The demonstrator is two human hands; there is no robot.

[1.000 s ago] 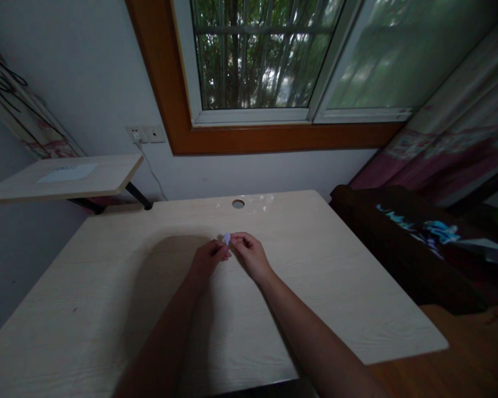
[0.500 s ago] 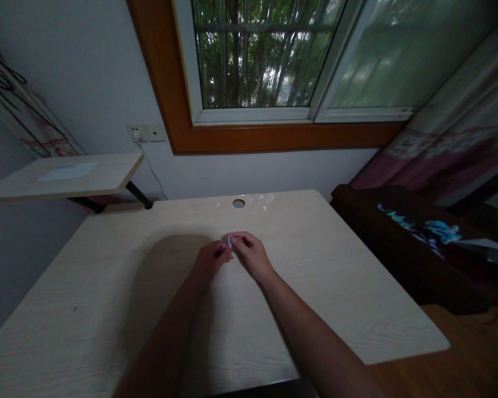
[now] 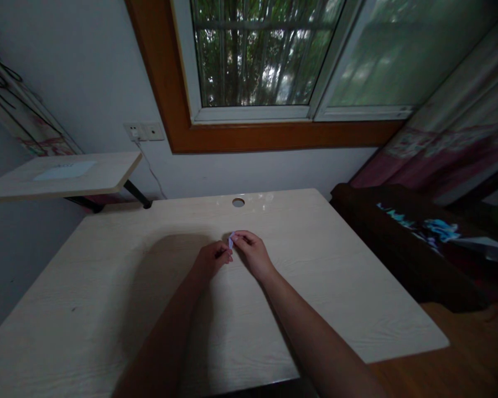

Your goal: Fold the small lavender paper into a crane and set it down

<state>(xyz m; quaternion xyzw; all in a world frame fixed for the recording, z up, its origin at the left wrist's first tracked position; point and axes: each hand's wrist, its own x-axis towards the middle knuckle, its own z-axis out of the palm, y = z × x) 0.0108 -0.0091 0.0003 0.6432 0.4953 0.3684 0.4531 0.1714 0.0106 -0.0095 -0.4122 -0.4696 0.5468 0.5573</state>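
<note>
Our left hand (image 3: 209, 258) pinches the bottom of a small pale-lilac paper-like strip (image 3: 230, 242), nearer us than the round cable hole (image 3: 238, 203); our right hand (image 3: 252, 251) pinches its top. We judge it light, easily creased, best held by its ends.

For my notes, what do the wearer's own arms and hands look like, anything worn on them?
The left hand and right hand are ungloved. The left forearm and right forearm are bare down to the picture's bottom edge, with no sleeve, watch or bracelet visible. Nails and small markings can't be made out in the dim light.
</note>
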